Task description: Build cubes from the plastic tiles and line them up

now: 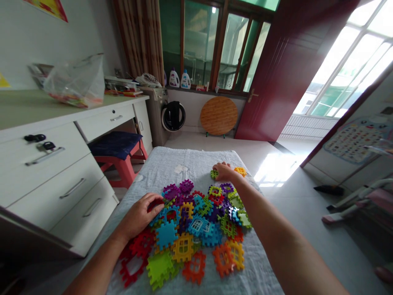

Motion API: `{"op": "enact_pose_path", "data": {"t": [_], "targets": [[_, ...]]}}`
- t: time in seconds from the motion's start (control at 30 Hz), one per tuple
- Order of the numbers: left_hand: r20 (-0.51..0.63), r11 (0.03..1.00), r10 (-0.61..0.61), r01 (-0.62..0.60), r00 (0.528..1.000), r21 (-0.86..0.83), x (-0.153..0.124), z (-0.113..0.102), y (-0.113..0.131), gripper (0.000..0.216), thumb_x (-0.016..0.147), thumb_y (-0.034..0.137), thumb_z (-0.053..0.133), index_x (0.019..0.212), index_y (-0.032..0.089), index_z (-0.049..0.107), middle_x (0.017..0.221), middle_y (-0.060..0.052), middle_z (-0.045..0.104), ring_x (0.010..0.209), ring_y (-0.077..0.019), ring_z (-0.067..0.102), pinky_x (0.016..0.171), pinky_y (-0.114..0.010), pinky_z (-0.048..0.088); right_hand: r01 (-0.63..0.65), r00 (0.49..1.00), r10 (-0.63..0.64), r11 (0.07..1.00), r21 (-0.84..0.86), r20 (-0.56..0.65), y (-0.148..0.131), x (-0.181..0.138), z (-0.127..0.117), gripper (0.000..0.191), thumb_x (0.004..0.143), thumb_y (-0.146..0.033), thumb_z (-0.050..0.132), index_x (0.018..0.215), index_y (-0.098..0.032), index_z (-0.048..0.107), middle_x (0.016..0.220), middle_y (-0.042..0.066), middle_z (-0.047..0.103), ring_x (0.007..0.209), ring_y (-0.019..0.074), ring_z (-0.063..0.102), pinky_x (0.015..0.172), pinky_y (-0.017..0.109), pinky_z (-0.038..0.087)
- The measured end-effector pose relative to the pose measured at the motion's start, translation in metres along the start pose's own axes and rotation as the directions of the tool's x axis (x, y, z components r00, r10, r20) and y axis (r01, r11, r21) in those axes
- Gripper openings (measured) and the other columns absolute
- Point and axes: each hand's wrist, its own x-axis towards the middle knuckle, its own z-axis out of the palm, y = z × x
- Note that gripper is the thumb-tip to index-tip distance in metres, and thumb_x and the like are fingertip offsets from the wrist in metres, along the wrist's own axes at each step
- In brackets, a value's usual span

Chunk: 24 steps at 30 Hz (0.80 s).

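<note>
A pile of coloured plastic interlocking tiles (pixel 196 225) lies on a table covered with a light grey towel (pixel 187 162). My left hand (pixel 141 215) rests at the pile's left edge, fingers curled over a red tile (pixel 153 205) beside a blue one (pixel 166 233). My right hand (pixel 223 171) reaches to the far side of the pile, palm down, fingers closed on a green tile (pixel 214 173), with an orange tile (pixel 240 171) just to its right.
A white desk with drawers (pixel 61 164) stands at the left, with a clear plastic bag (pixel 76 82) on top. A red stool with a blue cushion (pixel 119 149) sits under it. A round wooden board (pixel 218 115) leans on the far wall.
</note>
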Motion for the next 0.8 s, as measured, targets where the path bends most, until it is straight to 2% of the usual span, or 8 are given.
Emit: {"op": "enact_pose_path", "data": {"t": [0.2, 0.27, 0.37, 0.43, 0.5, 0.57, 0.7, 0.8], "targets": [[-0.004, 1.000, -0.004, 0.004, 1.000, 0.002, 0.000, 0.000, 0.000, 0.032, 0.085, 0.049, 0.054, 0.098, 0.023, 0.066, 0.106, -0.006, 0.066, 0.101, -0.0229, 0.062, 0.092, -0.035, 0.049, 0.003, 1.000, -0.003, 1.000, 0.029, 0.009, 0.007, 0.006, 0.003, 0.048, 0.055, -0.015, 0.071, 0.103, -0.023, 0.068, 0.110, 0.009, 0.065, 0.104, 0.0321, 0.052, 0.087, 0.040, 0.040], [-0.002, 1.000, -0.007, 0.007, 1.000, 0.000, 0.000, -0.001, 0.001, 0.032, 0.085, 0.049, 0.054, 0.098, 0.023, 0.066, 0.106, -0.006, 0.066, 0.101, -0.0230, 0.062, 0.092, -0.035, 0.049, 0.001, 1.000, -0.001, 0.999, 0.052, 0.011, 0.011, 0.007, -0.001, 0.053, 0.056, -0.018, 0.073, 0.108, -0.024, 0.066, 0.113, 0.007, 0.065, 0.105, 0.0309, 0.054, 0.086, 0.039, 0.042], [0.013, 1.000, -0.013, 0.013, 1.000, -0.004, 0.000, -0.001, 0.001, 0.033, 0.085, 0.050, 0.053, 0.099, 0.023, 0.066, 0.106, -0.006, 0.066, 0.102, -0.0231, 0.061, 0.092, -0.035, 0.049, -0.007, 1.000, 0.008, 0.995, 0.097, -0.017, 0.025, 0.008, -0.016, 0.058, 0.067, -0.026, 0.071, 0.124, -0.025, 0.057, 0.123, 0.004, 0.061, 0.108, 0.0245, 0.055, 0.088, 0.034, 0.043], [0.023, 1.000, -0.019, 0.019, 1.000, -0.005, 0.000, -0.001, 0.001, 0.033, 0.085, 0.051, 0.053, 0.099, 0.023, 0.066, 0.107, -0.006, 0.065, 0.102, -0.0231, 0.061, 0.093, -0.035, 0.048, -0.021, 0.998, 0.028, 0.992, 0.126, -0.050, 0.035, 0.008, -0.028, 0.052, 0.078, -0.027, 0.063, 0.129, -0.024, 0.053, 0.126, 0.003, 0.060, 0.108, 0.0198, 0.055, 0.090, 0.030, 0.042], [0.033, 1.000, -0.023, 0.023, 0.999, -0.007, 0.000, -0.001, 0.000, 0.034, 0.085, 0.052, 0.053, 0.099, 0.023, 0.065, 0.107, -0.006, 0.065, 0.103, -0.0233, 0.061, 0.093, -0.036, 0.048, -0.038, 0.997, 0.047, 0.990, 0.139, -0.065, 0.041, 0.008, -0.036, 0.047, 0.082, -0.026, 0.059, 0.128, -0.024, 0.053, 0.124, 0.004, 0.061, 0.106, 0.0182, 0.056, 0.089, 0.029, 0.042], [0.038, 1.000, -0.024, 0.025, 0.999, -0.009, 0.001, -0.001, 0.000, 0.035, 0.086, 0.052, 0.052, 0.100, 0.022, 0.065, 0.108, -0.006, 0.065, 0.103, -0.0233, 0.060, 0.093, -0.036, 0.048, -0.048, 0.997, 0.055, 0.991, 0.126, -0.049, 0.040, 0.007, -0.035, 0.047, 0.079, -0.025, 0.062, 0.126, -0.023, 0.055, 0.121, 0.004, 0.063, 0.105, 0.0197, 0.057, 0.087, 0.030, 0.043], [0.038, 1.000, -0.022, 0.022, 0.999, -0.005, 0.000, 0.000, -0.001, 0.035, 0.086, 0.052, 0.052, 0.100, 0.022, 0.064, 0.108, -0.006, 0.064, 0.104, -0.0232, 0.060, 0.094, -0.036, 0.047, -0.044, 0.999, 0.042, 0.998, 0.053, 0.029, 0.021, 0.005, -0.017, 0.055, 0.062, -0.026, 0.074, 0.116, -0.022, 0.063, 0.114, 0.006, 0.065, 0.106, 0.0284, 0.054, 0.086, 0.035, 0.042], [0.031, 1.000, -0.021, 0.021, 0.999, -0.001, -0.001, 0.000, -0.002, 0.035, 0.086, 0.051, 0.052, 0.100, 0.022, 0.064, 0.109, -0.006, 0.064, 0.105, -0.0230, 0.060, 0.095, -0.036, 0.046, -0.033, 0.998, 0.033, 0.999, 0.005, 0.057, 0.009, 0.005, -0.003, 0.049, 0.059, -0.021, 0.073, 0.108, -0.021, 0.067, 0.111, 0.008, 0.065, 0.107, 0.0320, 0.051, 0.089, 0.039, 0.039]]}}
